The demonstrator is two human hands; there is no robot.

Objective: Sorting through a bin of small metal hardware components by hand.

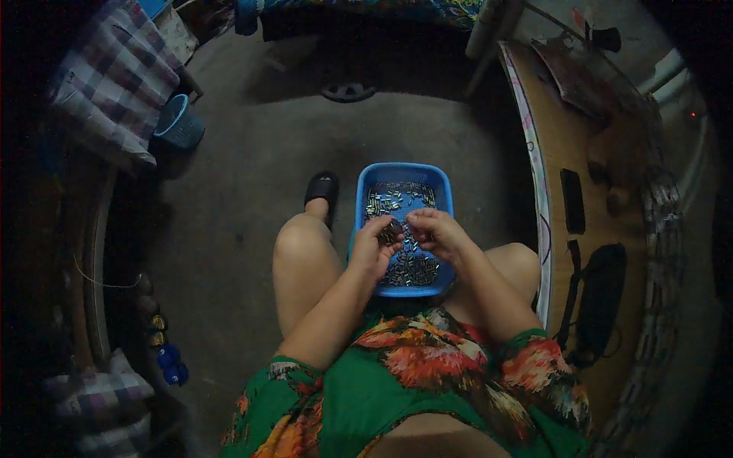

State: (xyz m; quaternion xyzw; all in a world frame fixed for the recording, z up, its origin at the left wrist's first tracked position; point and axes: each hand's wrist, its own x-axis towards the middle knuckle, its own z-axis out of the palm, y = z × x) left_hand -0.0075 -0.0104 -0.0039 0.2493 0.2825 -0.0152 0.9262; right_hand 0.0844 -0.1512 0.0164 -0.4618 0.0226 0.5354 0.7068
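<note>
A blue plastic basket [366, 179] sits between my knees, with many small shiny metal cylinders [412, 269] spread over its mesh bottom. They lie in a pile at the near end and more loosely at the far end. Over the basket's middle, my left hand [374, 248] is curled around a small cluster of dark metal pieces [394, 228]. Close to its right, my right hand [437, 231] has thumb and fingertips pressed together in a pinch. Whatever may be between those fingertips is too small to make out.
On the right stands a low wooden table [561, 141] with a black phone-like slab [572, 201] and a black bag [602, 301]. A blue bin [179, 124] is beside checked cloth [126, 72] at left. A black slipper [322, 191] is on my left foot.
</note>
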